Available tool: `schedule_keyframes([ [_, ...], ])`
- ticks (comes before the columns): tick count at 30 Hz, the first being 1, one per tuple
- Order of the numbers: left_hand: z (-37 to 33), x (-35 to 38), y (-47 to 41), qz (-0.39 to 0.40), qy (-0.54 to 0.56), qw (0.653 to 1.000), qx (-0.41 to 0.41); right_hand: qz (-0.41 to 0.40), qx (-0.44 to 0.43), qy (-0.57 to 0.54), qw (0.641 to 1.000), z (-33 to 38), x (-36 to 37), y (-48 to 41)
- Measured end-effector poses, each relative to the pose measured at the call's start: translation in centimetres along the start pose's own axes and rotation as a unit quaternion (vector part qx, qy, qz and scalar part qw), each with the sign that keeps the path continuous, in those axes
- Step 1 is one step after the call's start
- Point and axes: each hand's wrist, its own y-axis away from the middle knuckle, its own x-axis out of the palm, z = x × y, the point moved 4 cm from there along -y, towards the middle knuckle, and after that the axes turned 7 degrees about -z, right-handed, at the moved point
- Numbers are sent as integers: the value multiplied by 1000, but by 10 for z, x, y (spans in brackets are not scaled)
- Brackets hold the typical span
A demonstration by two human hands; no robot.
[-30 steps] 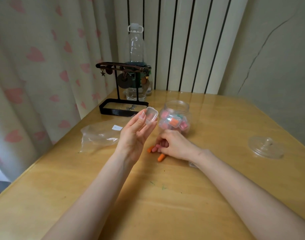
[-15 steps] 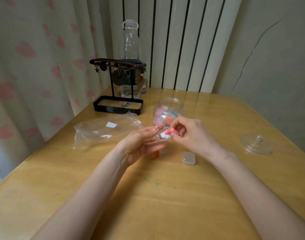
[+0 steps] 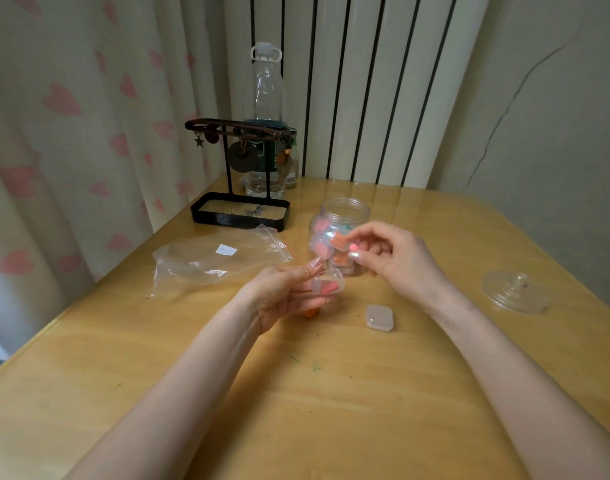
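Nearest you, one small clear square lid (image 3: 379,317) lay on the wooden table (image 3: 296,393), and one orange foam earplug (image 3: 310,312) lay under your left hand (image 3: 282,299). That hand pinched one small clear plastic box (image 3: 321,280), which now had one pink earplug (image 3: 332,289) inside. Your right hand (image 3: 397,258) had left the box for the one clear jar (image 3: 341,211), thumb and forefinger nipped together, on what I cannot tell. I judge the orange plug was next
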Motion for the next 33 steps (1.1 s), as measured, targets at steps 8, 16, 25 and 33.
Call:
schedule_keyframes([
  [8,1,5,3,28,15,999,-34,-8,41,-52,998,-10,23,9],
  [16,1,4,2,30,4,999,-37,46,47,-43,997,-15,27,9],
  [25,1,3,1,18,-34,999,-18,68,-30,12,997,-11,31,14],
  [33,0,2,2,13,-40,999,-12,52,-54,150,986,-9,27,13],
])
